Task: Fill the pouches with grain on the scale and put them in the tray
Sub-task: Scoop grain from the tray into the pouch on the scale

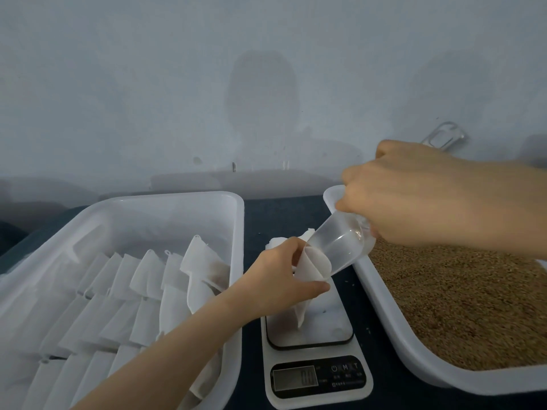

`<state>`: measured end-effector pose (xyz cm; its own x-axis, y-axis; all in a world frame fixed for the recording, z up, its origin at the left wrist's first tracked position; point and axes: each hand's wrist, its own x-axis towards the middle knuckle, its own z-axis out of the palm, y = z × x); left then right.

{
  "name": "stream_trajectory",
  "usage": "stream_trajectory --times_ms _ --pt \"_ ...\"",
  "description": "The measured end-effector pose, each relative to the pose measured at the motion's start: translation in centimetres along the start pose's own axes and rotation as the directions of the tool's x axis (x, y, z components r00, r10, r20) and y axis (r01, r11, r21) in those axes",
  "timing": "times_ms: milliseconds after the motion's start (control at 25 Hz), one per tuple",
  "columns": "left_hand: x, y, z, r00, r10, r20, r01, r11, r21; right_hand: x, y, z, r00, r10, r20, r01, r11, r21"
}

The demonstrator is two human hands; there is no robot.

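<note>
Filling is under way at frame centre: fingers of the left hand (281, 279) pinch the white fabric pouch (312, 266) open on the white digital scale (316, 347), while fingers of the right hand (414, 196) grip the clear plastic scoop (340, 244) tipped into it, so a weight check likely follows.

A white fabric pouch (312, 269), pinched in the left hand (281, 276), stands upright at frame centre with its mouth open. Its lower tip touches the platform of the white digital scale (310, 347). A clear plastic scoop (340, 244) tilts down into the mouth. More white pouches (142, 291) lie in overlapping rows in the white tray (177, 199) at left. Brown grain (461, 306) fills the grain tray (381, 303) at right.
</note>
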<state>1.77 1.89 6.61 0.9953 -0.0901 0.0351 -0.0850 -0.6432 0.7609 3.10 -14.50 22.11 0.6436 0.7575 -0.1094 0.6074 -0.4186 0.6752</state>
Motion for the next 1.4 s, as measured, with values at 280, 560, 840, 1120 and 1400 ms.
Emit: stream_trajectory --times_ms 280,560,840,1120,1400 --pt "0.0 -0.1 -0.1 0.999 -0.026 0.022 0.025 0.998 0.052 -0.9 -0.8 0.4 0.994 0.048 -0.102 -0.053 0.997 -0.048" --pt "-0.2 0.0 -0.2 1.0 -0.012 0.014 0.012 0.999 0.048 -4.1 1.9 5.6 0.907 0.388 -0.165 -0.294 0.862 0.412" --pt "-0.1 -0.4 -0.1 1.0 -0.003 0.009 0.002 0.999 0.048 -7.1 1.3 16.8 0.794 0.582 0.174 -0.534 0.532 0.657" --pt "0.2 -0.6 -0.1 1.0 -0.007 0.007 0.007 0.998 0.066 -7.2 2.6 23.3 0.566 0.7 0.436 -0.774 0.268 0.574" --pt "0.1 -0.5 -0.1 1.0 -0.006 0.006 0.005 0.998 0.064 -6.1 -0.4 21.0 0.636 0.534 0.557 -0.77 0.393 0.502"
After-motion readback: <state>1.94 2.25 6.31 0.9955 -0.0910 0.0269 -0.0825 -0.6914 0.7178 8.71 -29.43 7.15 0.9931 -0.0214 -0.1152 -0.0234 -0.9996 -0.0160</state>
